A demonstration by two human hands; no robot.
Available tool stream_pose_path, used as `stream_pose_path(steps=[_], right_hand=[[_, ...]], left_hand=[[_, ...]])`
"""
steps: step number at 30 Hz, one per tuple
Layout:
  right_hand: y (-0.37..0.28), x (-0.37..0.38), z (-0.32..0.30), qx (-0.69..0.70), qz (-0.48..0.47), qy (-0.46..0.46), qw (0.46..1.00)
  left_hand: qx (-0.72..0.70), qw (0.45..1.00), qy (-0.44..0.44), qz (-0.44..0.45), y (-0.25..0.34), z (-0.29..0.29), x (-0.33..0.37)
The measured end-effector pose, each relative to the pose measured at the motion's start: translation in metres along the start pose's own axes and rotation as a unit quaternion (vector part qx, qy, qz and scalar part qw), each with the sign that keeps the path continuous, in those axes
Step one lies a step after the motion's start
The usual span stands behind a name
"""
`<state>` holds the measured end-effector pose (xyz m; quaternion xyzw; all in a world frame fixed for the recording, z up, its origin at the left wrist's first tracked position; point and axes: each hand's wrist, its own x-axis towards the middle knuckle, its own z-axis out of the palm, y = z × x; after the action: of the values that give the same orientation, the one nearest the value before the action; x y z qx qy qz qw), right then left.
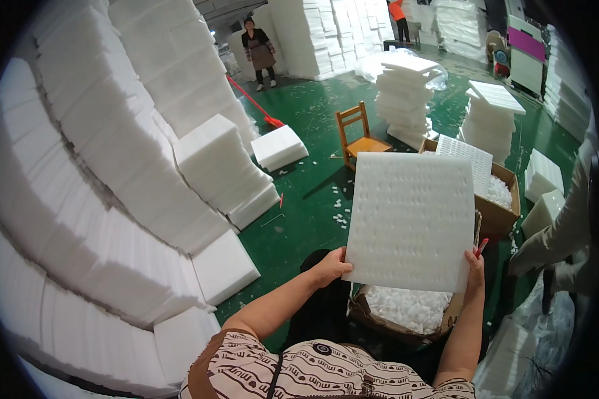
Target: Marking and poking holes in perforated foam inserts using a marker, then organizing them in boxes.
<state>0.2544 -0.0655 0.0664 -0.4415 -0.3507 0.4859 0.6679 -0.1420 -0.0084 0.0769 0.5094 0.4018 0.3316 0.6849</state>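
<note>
A white foam sheet (pixel 411 219), patterned with rows of small slots, is held up in front of me. My left hand (pixel 333 266) is closed on its lower left edge, with the thumb on its face. On the lower right edge my right hand (pixel 474 267) is closed too, and a thin red stick-like tool (pixel 481 247) pokes up from its fingers. Which kind of tool it is cannot be made out. Below the sheet stands an open cardboard box (pixel 361 315) with small white foam pieces (pixel 406 307) in it. The sheet covers the box's far side.
Tall stacks of white foam (pixel 106 139) line the left. Ahead stand a wooden chair (pixel 363 136), more foam stacks (pixel 406 100) and another cardboard box (pixel 502 213). Foam bits (pixel 339 218) and a red broom (pixel 269 121) lie on the green floor. A person (pixel 258 53) stands far off; another (pixel 566 226) is close at right.
</note>
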Motion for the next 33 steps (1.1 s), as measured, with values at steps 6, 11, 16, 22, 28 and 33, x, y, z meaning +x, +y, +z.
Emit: stream_pose_path(steps=[6, 11, 16, 22, 28, 33], right_hand=[[-0.001, 0.002, -0.005, -0.012, -0.002, -0.008, 1.000], [-0.007, -0.003, 0.000, -0.011, -0.018, 0.001, 1.000], [-0.018, -0.011, 0.010, -0.007, -0.019, 0.007, 1.000], [-0.019, -0.014, 0.010, -0.004, -0.035, 0.002, 0.999], [-0.023, -0.016, 0.011, 0.006, -0.047, -0.002, 0.999], [-0.035, -0.016, -0.001, -0.036, -0.034, 0.007, 0.999]], left_hand=[[0.017, 1.000, 0.016, 0.010, -0.004, 0.004, 0.003], [0.030, 0.998, 0.038, 0.028, -0.007, 0.011, 0.004], [0.021, 0.998, 0.050, 0.042, -0.008, 0.016, 0.002], [0.041, 0.995, 0.067, 0.054, -0.012, 0.017, 0.005], [0.033, 0.995, 0.069, 0.057, -0.015, 0.020, 0.010], [0.025, 0.999, 0.037, 0.031, -0.019, 0.025, 0.017]])
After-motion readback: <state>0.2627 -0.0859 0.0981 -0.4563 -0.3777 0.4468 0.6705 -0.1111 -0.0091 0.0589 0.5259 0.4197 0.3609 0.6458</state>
